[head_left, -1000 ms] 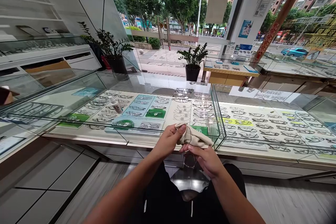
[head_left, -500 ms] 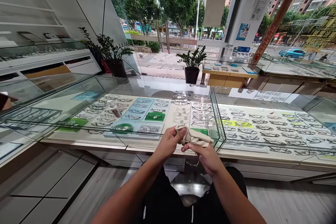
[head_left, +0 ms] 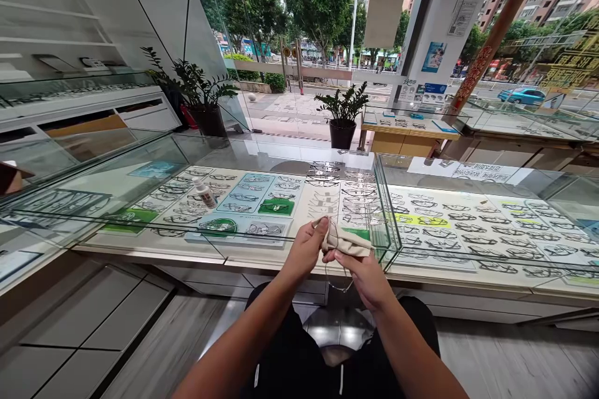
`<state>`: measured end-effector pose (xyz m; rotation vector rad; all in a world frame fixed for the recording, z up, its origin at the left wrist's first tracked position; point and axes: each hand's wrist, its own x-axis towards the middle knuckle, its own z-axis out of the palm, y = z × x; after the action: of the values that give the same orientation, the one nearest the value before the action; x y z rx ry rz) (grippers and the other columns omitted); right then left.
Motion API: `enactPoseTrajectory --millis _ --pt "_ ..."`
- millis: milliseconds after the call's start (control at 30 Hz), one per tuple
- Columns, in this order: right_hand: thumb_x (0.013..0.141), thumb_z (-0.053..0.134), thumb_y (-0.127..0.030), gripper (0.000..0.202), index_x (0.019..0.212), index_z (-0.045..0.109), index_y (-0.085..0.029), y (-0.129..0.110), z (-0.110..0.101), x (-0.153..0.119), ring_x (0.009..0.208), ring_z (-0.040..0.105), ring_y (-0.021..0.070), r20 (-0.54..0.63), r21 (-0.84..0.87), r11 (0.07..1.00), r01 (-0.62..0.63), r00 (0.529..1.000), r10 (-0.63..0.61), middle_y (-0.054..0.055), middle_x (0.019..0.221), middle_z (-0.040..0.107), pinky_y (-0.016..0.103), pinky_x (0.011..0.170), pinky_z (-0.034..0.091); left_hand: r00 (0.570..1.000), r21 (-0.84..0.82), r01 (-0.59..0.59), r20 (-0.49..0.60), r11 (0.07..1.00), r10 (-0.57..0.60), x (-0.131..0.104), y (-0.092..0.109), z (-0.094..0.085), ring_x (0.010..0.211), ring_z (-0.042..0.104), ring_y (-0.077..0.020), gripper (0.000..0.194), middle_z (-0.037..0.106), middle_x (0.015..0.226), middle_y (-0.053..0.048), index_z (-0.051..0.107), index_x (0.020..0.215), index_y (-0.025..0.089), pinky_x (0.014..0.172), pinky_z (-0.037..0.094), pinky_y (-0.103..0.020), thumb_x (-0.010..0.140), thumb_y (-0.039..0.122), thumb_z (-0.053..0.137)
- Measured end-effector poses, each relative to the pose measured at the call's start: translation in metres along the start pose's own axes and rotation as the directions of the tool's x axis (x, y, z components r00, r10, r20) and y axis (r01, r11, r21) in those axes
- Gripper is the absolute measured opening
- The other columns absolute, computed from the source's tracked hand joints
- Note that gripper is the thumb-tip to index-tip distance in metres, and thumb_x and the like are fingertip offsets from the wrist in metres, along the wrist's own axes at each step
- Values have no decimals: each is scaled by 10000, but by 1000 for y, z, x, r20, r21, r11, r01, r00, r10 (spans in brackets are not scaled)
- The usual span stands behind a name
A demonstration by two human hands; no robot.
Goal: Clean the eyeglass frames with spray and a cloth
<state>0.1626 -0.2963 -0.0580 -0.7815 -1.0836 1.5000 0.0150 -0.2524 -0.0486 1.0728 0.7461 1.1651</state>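
A beige cloth [head_left: 352, 243] is bunched between my two hands, just above the front edge of the glass counter. My left hand [head_left: 305, 250] is closed, thumb and fingers pinching the cloth's left end. My right hand [head_left: 365, 275] is closed on the cloth's lower side, with its thumb along the front. A thin-rimmed pair of eyeglasses [head_left: 345, 290] shows partly at the cloth and hangs below the fingers. The cloth and fingers hide the rest of the eyeglasses, so which fingers grip them is unclear.
A white spray bottle [head_left: 204, 193] stands on the glass display counter [head_left: 262, 156], which holds rows of eyeglasses. Another glass case [head_left: 468, 177] adjoins on the right. Potted plants [head_left: 342, 124] stand behind it. A round metal stool [head_left: 341, 327] is between my knees.
My left hand and the cloth have shifted slightly upward, and the cloth's right end has drawn in to the left. The hanging eyeglasses have moved a little left.
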Motion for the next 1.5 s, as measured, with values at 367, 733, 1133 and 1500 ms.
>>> enactPoseTrajectory --millis 367,733,1133,1500 --pt "820 857 -466 256 871 824 -218 -6 4 -3 965 683 251 -41 -29 999 17 999 -18 51 880 780 414 1013 482 997 51 -71 -7 996 72 -5 -2 5 507 473 -78 454 585 672 30 612 867 158 534 387 -232 823 554 830" --pt "801 878 -442 270 930 813 -214 -7 -13 -10 994 701 265 -76 17 1000 -17 997 19 63 890 797 442 1050 470 972 144 -58 233 988 23 -5 16 -8 651 563 -130 426 666 753 -27 686 971 138 637 432 -245 784 465 885" --pt "823 852 -437 240 904 820 -213 -7 4 -15 963 697 260 -85 -8 1000 14 996 -15 66 887 800 428 1009 489 998 -42 11 -62 999 -14 -2 5 6 553 535 -145 545 622 628 -10 675 825 187 525 391 -256 847 732 699" --pt "888 788 -422 172 851 843 -264 -49 -6 -18 1043 643 276 -115 -8 982 190 975 -190 75 955 723 432 1017 471 983 263 -35 185 964 -15 -23 18 -25 605 496 -144 600 611 621 -39 711 711 152 590 416 -253 915 712 639"
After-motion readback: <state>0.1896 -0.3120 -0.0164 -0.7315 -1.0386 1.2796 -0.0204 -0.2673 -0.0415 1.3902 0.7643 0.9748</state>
